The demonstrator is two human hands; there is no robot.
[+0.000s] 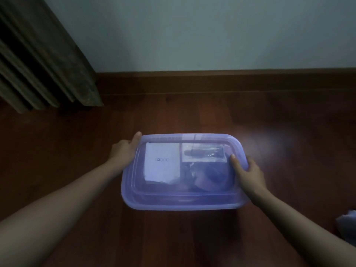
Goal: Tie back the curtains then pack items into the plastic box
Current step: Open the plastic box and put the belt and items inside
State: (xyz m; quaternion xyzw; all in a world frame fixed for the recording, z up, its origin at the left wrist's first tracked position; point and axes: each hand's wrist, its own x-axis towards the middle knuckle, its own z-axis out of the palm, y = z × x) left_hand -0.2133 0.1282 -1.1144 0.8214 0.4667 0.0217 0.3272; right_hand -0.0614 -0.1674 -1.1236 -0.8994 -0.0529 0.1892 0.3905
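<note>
A translucent purple plastic box (183,201) sits in the middle of the view with its lid on. Through the lid I make out a white carton (161,162), a clear packet holding a dark item (204,152) and a dark bundle (208,178). My left hand (125,151) grips the box's left rim near the far corner, thumb on the lid edge. My right hand (248,170) grips the right rim, thumb lying on the lid. The dark curtain (44,60) hangs at the top left, reaching the floor.
The dark wooden floor (173,116) runs to a wooden skirting board (231,81) under a pale wall. A bit of pale blue cloth (346,224) shows at the right edge.
</note>
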